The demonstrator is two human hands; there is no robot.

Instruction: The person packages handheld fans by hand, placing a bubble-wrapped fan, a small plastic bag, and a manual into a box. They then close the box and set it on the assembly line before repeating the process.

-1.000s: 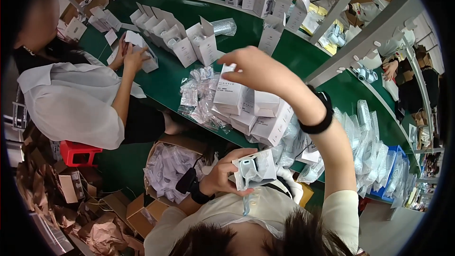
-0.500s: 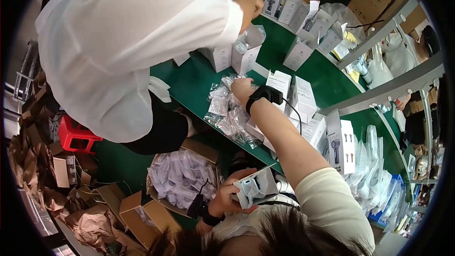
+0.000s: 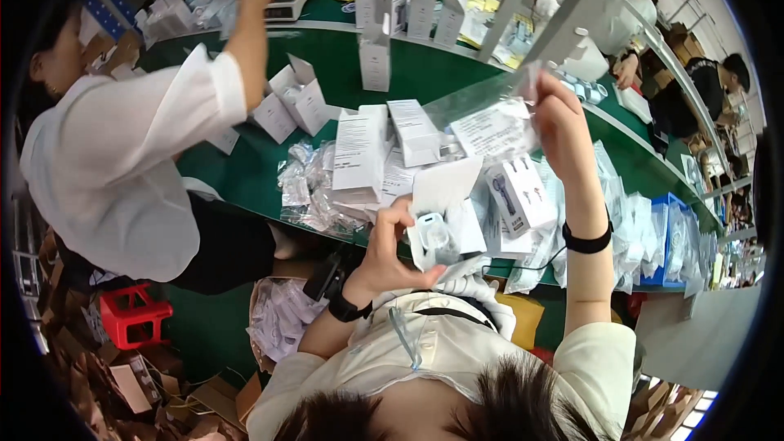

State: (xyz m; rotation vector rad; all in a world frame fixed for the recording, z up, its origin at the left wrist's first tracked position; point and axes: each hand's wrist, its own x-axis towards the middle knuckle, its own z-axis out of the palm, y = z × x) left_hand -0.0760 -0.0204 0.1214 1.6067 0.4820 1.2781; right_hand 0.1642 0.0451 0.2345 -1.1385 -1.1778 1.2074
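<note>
Head: box (image 3: 446, 188), bag (image 3: 492, 124) in hands (image 3: 380, 256).

The left hand (image 3: 388, 253) is curled into a C-shaped grip, with thumb and fingers spread apart. Beyond and right of that grip, the right hand (image 3: 562, 118) is raised, its fingertips pinched, its forearm (image 3: 586, 208) extended behind.

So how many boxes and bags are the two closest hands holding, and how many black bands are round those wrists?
Open white cardboard box, in the left hand: 1
Clear plastic bag, in the right hand: 1
Round black wristbands: 2
Total: 4
</note>
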